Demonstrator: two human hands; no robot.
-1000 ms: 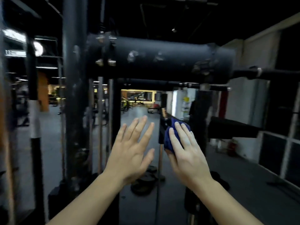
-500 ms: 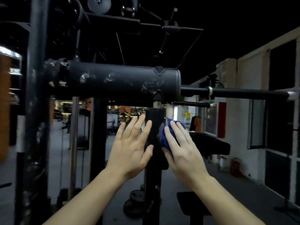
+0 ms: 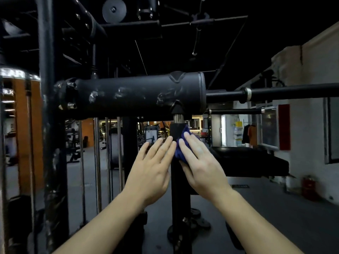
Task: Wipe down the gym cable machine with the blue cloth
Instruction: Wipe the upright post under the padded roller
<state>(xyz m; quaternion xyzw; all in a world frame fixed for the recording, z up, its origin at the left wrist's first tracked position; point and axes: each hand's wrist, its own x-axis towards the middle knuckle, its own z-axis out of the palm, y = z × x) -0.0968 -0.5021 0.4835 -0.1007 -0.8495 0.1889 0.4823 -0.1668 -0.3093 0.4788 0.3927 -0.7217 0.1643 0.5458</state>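
Pressing flat against a black vertical post [image 3: 180,189] of the cable machine, the blue cloth [image 3: 180,152] is held under the right hand [image 3: 200,162]. The cloth is bunched, and only its upper and left edges are seen past the fingers [image 3: 189,139], which are laid out straight and close together over it, pinning it to the post rather than curling round it. The left hand [image 3: 152,171] is raised just beside the right one, on the left side of the same post, with its fingers extended and loosely spread and nothing grasped; whether its fingertips touch the post cannot be told. Directly above the cloth, the post is joined by a short metal stub to a thick, scuffed black padded roller [image 3: 139,96] lying horizontally. A thinner black bar [image 3: 293,91] is carried on from the roller's right end towards the right edge of the view. A dark upright column [image 3: 48,107] of the machine's frame is seen at the roller's left end, and a black padded seat [image 3: 256,160] is seen behind the right hand.
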